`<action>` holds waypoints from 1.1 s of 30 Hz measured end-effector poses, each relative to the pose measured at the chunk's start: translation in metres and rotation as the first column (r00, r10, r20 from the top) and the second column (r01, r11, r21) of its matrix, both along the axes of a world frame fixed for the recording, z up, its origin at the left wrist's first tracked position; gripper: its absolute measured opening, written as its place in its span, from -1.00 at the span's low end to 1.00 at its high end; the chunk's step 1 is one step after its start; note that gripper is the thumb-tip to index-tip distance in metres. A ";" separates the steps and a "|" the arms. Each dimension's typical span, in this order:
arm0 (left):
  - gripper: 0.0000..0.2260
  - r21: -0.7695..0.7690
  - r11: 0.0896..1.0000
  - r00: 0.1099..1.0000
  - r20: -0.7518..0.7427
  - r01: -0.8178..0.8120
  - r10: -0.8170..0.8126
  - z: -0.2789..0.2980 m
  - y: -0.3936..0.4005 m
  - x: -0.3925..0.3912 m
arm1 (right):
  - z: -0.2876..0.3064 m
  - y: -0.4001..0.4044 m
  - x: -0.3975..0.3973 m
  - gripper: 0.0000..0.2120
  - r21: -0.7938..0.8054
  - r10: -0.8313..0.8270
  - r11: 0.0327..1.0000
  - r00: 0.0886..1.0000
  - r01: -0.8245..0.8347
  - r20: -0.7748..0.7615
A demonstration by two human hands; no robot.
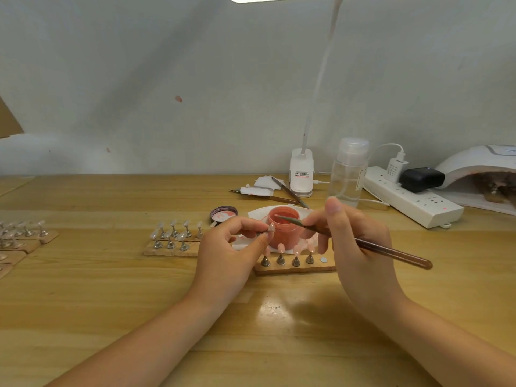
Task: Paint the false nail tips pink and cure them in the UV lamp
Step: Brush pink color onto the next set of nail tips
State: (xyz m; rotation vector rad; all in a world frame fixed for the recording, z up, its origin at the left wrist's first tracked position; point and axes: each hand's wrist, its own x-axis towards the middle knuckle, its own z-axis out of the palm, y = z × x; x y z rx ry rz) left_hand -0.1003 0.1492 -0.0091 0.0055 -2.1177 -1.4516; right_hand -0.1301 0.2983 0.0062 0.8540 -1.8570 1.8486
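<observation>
Nearest the camera, two bare forearms were stretched over the pale wooden tabletop (83,289). One small false nail tip on its metal stand (270,228) was pinched between the thumb and curled fingertips of the left hand (229,252), just in front of the open jar of pink gel (283,229). A long brown-handled nail brush (363,243) was gripped pen-fashion in the right hand (360,247), thumb raised, its bristle end lying at the jar's mouth; whether it was touching the gel could not be told. The step was judged to be loading the brush for the held tip. It would be done well if only a little gel were taken up, the excess wiped on the jar's rim, and the tip held steady and tilted toward the brush so the colour could be drawn on in thin, even strokes. Just near of the jar, a small wooden base holding four pink-coated tips on metal cones (294,268) was seen, one magnet spot bare at its right end. Unpainted clear tips on a second wooden base (171,241) were kept to the left. At the far right, the white domed UV lamp (474,166) was waiting.
</observation>
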 end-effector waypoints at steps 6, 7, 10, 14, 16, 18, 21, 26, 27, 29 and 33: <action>-0.84 0.010 1.000 1.000 -0.005 0.007 -0.007 0.000 0.000 -0.001 | -0.001 0.002 0.001 -0.57 -0.096 0.038 0.995 0.999 -0.035 0.027; -0.84 0.009 1.000 1.000 -0.008 0.005 -0.005 0.000 0.000 -0.001 | 0.000 0.001 0.000 -0.59 -0.076 0.022 0.997 1.000 -0.021 0.015; -0.82 0.001 1.000 1.000 -0.010 0.012 -0.012 0.000 0.000 0.000 | -0.001 0.000 -0.002 -0.64 -0.012 0.000 1.000 0.999 0.000 0.035; -0.83 0.005 1.000 1.000 -0.009 0.019 -0.019 0.000 0.000 -0.001 | -0.004 0.000 0.002 -0.55 -0.074 0.061 0.996 0.996 -0.056 0.067; -0.84 0.010 1.000 1.000 -0.008 0.017 -0.017 -0.001 0.000 -0.001 | -0.004 0.001 0.002 -0.54 -0.095 0.058 0.994 0.997 -0.053 0.055; -0.84 0.009 1.000 1.000 -0.014 0.018 -0.017 -0.002 -0.001 -0.001 | -0.003 0.001 0.001 -0.57 -0.101 0.036 0.994 0.999 -0.032 0.037; -0.83 0.002 0.999 0.999 -0.025 0.045 -0.044 -0.002 0.000 -0.001 | -0.001 0.002 -0.001 -0.63 -0.096 -0.034 0.995 0.998 0.038 0.045; -0.76 -0.018 0.998 0.996 -0.068 0.052 -0.053 -0.001 0.000 -0.001 | 0.001 0.004 -0.002 -0.70 -0.061 -0.056 0.996 0.998 0.057 0.023; -0.76 -0.027 0.998 0.996 -0.068 0.054 -0.056 -0.001 0.000 -0.001 | 0.001 0.004 -0.002 -0.71 -0.033 -0.050 0.998 0.999 0.050 0.005; -0.77 -0.051 0.997 0.996 -0.067 0.060 -0.064 -0.001 0.001 -0.001 | 0.001 0.003 -0.002 -0.71 0.015 -0.053 0.998 0.998 0.054 -0.029; -0.75 -0.109 0.991 0.992 -0.093 0.075 -0.085 0.001 0.002 0.000 | 0.003 0.002 -0.002 -0.70 0.023 -0.061 0.998 0.997 0.062 -0.040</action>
